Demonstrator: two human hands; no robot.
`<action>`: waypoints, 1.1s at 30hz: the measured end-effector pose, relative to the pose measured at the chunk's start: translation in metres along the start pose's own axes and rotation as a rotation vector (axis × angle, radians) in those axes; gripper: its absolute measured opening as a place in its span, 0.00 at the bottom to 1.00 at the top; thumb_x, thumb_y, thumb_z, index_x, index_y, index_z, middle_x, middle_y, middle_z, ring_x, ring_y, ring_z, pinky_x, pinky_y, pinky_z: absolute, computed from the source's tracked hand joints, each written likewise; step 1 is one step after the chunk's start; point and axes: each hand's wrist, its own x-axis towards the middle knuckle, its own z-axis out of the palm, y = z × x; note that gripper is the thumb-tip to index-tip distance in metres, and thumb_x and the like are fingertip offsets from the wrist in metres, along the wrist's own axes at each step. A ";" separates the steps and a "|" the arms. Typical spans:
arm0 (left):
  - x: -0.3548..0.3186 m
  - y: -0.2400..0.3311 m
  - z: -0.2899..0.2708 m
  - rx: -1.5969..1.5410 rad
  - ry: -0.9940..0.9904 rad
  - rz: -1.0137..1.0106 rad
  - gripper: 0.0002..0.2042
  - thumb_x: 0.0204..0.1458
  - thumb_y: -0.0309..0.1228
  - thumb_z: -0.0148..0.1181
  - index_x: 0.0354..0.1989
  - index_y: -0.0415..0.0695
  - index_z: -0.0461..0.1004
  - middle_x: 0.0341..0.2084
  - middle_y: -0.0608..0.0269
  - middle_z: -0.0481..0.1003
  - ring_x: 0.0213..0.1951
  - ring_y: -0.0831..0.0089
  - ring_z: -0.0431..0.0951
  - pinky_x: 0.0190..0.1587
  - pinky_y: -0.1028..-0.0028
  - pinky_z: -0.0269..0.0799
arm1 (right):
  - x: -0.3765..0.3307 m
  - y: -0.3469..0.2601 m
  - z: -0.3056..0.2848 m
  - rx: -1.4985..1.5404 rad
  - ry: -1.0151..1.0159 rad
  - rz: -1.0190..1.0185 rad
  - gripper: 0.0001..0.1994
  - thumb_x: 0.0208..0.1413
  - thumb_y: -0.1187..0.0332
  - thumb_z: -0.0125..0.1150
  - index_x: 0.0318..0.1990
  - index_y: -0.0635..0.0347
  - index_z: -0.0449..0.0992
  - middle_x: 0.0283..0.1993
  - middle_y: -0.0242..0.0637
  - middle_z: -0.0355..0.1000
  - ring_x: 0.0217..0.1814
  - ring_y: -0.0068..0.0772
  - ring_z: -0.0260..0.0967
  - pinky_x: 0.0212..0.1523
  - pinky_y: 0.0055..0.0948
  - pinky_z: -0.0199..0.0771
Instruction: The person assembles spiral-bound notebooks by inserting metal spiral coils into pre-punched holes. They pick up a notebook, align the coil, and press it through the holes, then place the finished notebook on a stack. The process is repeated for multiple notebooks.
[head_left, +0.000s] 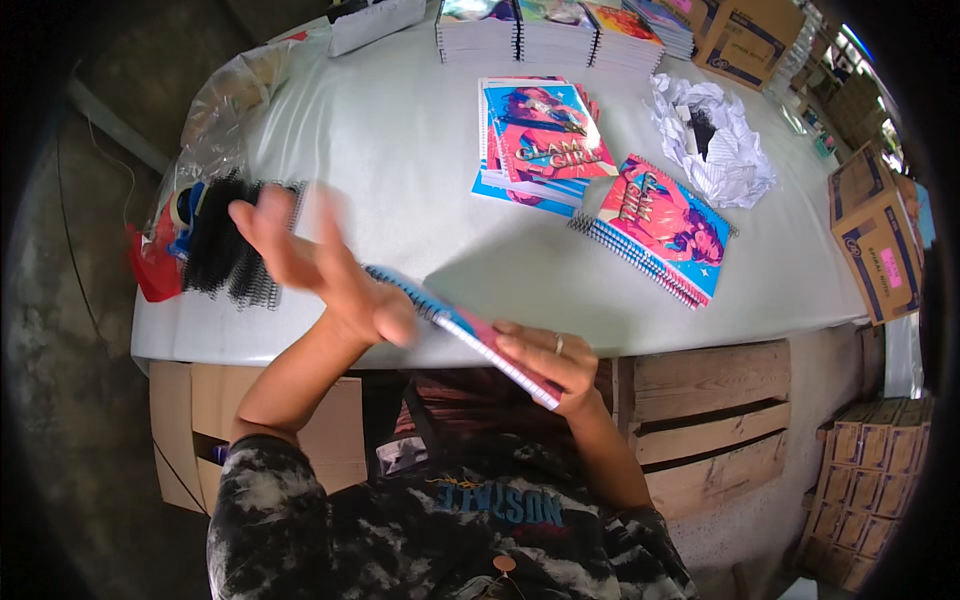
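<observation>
My right hand is closed on the lower right end of a spiral notebook, which is tilted and seen almost edge-on in front of me. A black coil runs along the upper left part of its edge. Beside that coil end, my left hand is raised with fingers spread, blurred by motion and gripping nothing. To its left lies a bundle of black spiral coils. Beyond my hands are a loose pile of pink and blue covered notebooks and, to its right, a stack of coil-bound notebooks.
Crumpled lined paper with black pieces inside lies at the right. Stacks of notebooks line the table's far edge. Cardboard boxes stand at the right. A clear plastic bag and tape rolls are at the left.
</observation>
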 end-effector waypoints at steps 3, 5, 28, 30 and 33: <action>-0.057 0.031 0.015 -0.265 -0.315 -0.282 0.54 0.39 0.71 0.44 0.61 0.31 0.46 0.60 0.28 0.45 0.61 0.32 0.44 0.57 0.36 0.42 | -0.003 0.003 0.000 0.000 0.030 -0.001 0.15 0.42 0.78 0.63 0.42 0.65 0.77 0.40 0.49 0.75 0.41 0.42 0.75 0.41 0.32 0.75; -0.061 0.047 0.002 -0.533 -0.513 0.055 0.49 0.41 0.69 0.44 0.66 0.46 0.44 0.57 0.30 0.52 0.60 0.31 0.46 0.57 0.37 0.39 | -0.007 0.009 -0.005 0.034 0.104 0.040 0.15 0.42 0.78 0.62 0.41 0.65 0.77 0.40 0.49 0.75 0.40 0.42 0.76 0.39 0.32 0.75; -0.069 0.029 0.032 -0.540 -0.310 -0.207 0.44 0.45 0.68 0.41 0.62 0.44 0.48 0.56 0.40 0.56 0.57 0.38 0.52 0.54 0.37 0.43 | 0.005 0.001 0.006 0.021 -0.019 0.008 0.17 0.40 0.80 0.62 0.43 0.65 0.75 0.41 0.45 0.75 0.42 0.41 0.75 0.42 0.34 0.74; -0.062 0.041 0.035 -0.543 -0.377 -0.326 0.48 0.42 0.68 0.45 0.62 0.42 0.45 0.54 0.40 0.58 0.56 0.36 0.54 0.52 0.35 0.47 | 0.002 0.005 0.009 -0.060 0.051 0.011 0.17 0.40 0.79 0.61 0.43 0.65 0.75 0.41 0.45 0.75 0.41 0.41 0.75 0.41 0.34 0.75; -0.065 0.067 0.007 -0.531 -0.506 0.032 0.49 0.42 0.67 0.48 0.65 0.47 0.41 0.57 0.37 0.51 0.57 0.37 0.53 0.52 0.36 0.48 | 0.007 0.007 0.004 -0.047 0.078 0.006 0.17 0.40 0.79 0.61 0.43 0.65 0.75 0.41 0.45 0.75 0.41 0.40 0.75 0.41 0.33 0.75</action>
